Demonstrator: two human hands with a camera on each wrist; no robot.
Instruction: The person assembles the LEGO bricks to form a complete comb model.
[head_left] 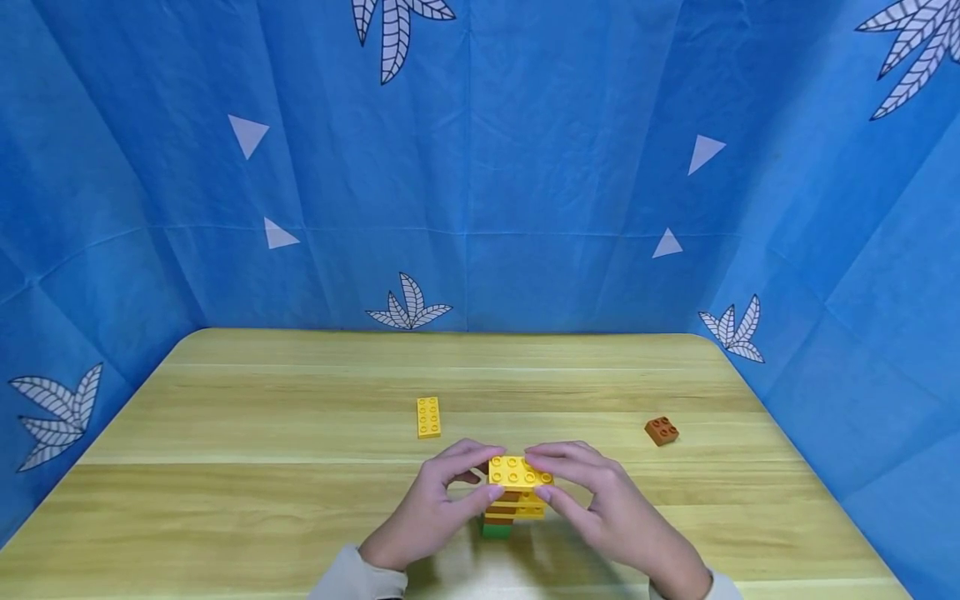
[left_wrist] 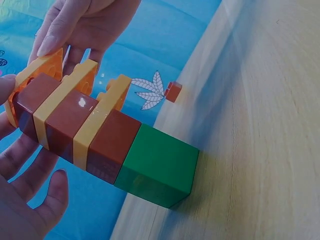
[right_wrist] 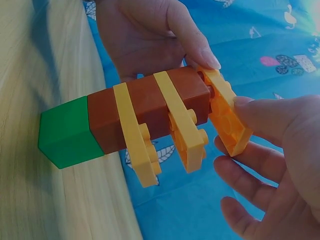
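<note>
A tower of toy building bricks stands upright on the table, with a green block (left_wrist: 160,165) at its base. Above that, brown bricks (right_wrist: 105,120) alternate with thin yellow plates (right_wrist: 134,135) that jut out to the right. The topmost yellow plate (head_left: 517,473) lies studs up, pinched at its left end by my left hand (head_left: 450,492). My right hand (head_left: 600,500) grips its right end between thumb and fingers. In the right wrist view, this plate sits slightly tilted, with brown studs showing in a gap under it.
A loose yellow plate (head_left: 428,417) lies on the wooden table (head_left: 262,500) beyond the tower, a little to the left. Farther right is a loose brown brick (head_left: 662,430). A blue patterned cloth (head_left: 465,167) hangs around the table's back and sides.
</note>
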